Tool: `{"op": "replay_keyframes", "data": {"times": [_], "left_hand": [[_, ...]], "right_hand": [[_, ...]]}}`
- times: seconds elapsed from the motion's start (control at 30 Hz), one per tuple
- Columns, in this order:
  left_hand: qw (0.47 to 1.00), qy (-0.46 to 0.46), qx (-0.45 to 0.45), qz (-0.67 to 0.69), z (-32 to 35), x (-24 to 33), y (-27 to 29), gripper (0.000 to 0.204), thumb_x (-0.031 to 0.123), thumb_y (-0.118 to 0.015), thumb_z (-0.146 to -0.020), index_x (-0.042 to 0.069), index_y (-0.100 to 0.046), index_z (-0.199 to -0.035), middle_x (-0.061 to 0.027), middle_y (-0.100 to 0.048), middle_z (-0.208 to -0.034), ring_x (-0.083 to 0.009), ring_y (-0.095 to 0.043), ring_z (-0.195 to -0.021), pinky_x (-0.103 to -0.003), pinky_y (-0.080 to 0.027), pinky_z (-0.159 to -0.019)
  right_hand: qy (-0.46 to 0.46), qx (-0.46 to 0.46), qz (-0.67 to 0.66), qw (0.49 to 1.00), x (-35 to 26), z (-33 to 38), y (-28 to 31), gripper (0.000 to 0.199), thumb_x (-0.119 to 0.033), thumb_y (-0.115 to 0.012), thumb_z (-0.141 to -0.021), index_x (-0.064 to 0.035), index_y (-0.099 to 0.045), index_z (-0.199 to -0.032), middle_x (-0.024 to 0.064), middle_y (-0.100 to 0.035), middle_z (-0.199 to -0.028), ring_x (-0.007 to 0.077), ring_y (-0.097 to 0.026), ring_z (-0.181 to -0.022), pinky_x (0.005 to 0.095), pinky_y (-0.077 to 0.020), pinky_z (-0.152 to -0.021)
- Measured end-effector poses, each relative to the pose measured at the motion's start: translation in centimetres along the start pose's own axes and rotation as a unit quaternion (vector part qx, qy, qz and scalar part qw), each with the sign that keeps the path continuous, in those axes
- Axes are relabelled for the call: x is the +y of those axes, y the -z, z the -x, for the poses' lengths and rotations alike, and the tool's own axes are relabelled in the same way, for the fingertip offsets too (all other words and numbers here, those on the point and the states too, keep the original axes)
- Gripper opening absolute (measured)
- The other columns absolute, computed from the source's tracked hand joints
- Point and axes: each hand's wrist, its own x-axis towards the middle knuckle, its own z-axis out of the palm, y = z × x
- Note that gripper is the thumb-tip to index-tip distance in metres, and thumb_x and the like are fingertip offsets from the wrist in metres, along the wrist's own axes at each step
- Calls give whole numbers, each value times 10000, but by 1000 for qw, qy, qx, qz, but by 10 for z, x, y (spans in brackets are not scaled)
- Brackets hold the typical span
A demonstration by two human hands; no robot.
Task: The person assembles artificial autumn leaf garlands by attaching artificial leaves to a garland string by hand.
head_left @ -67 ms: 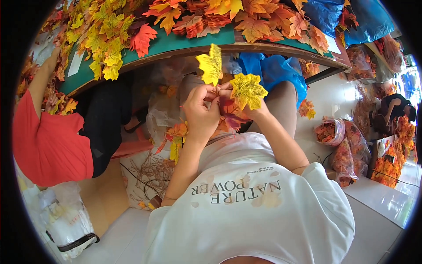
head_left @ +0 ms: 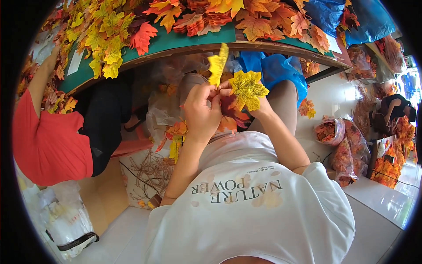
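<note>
Pinching a thin yellow fabric leaf (head_left: 218, 64) in my left hand (head_left: 201, 111), my right hand (head_left: 257, 107) grips a lobed, mottled leaf (head_left: 247, 89), seemingly by its stem, below the green table (head_left: 184, 42).

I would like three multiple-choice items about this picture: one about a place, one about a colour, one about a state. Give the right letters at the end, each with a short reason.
1. Where are the person's two hands?
A. Flat on the green table top
B. Raised together in front of the body, below the table edge
C. Down on the white floor

2. What colour is the leaf that the right hand holds facing the camera?
A. Blue
B. Yellow with brownish speckles
C. Plain white

3. How does the leaf at the left hand stand?
A. Upright, seen nearly edge-on
B. Flat on the table
C. Crumpled into a ball

Answers: 1 B, the left hand and right hand meet under the table rim. 2 B, the speckled leaf is yellow. 3 A, the narrow yellow leaf stands up above the fingers.
</note>
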Motion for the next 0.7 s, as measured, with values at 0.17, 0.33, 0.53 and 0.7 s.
{"op": "replay_keyframes", "data": {"times": [0.17, 0.33, 0.53, 0.7], "left_hand": [[972, 144, -76, 169, 0, 7, 3, 271, -77, -645, -694, 30, -588, -936, -58, -619, -794, -109, -594, -615, -226, -411, -495], [931, 219, -105, 272, 1, 12, 3, 297, -73, -642, -716, 55, -585, -978, -17, -615, -770, -44, -561, -627, -186, -384, -514], [980, 119, -86, 136, -1, 20, 4, 303, -106, -612, -704, 72, -587, -948, -36, -583, -760, -126, -574, -642, -241, -434, -548], [959, -51, -24, -279, -6, 6, 11, 197, -3, -615, -689, 93, -592, -858, -77, -530, -793, -259, -588, -689, -355, -476, -567]], "right_hand": [[61, -57, -69, 994, -14, 1, 8, 191, -24, -657, -797, 77, -615, -953, 152, -653, -894, 187, -650, -802, 288, -544, -737], [102, -96, -68, 988, -4, 1, 19, 215, -35, -658, -797, 75, -604, -973, 125, -656, -868, 164, -642, -778, 276, -539, -709], [74, -20, -180, 981, -5, 8, 28, 288, -57, -649, -808, 19, -552, -1069, 96, -641, -932, 160, -636, -806, 282, -533, -672], [119, 82, -64, 987, -8, 5, 73, 307, -96, -684, -793, -21, -575, -1070, 99, -636, -943, 223, -646, -847, 286, -524, -724]]}}
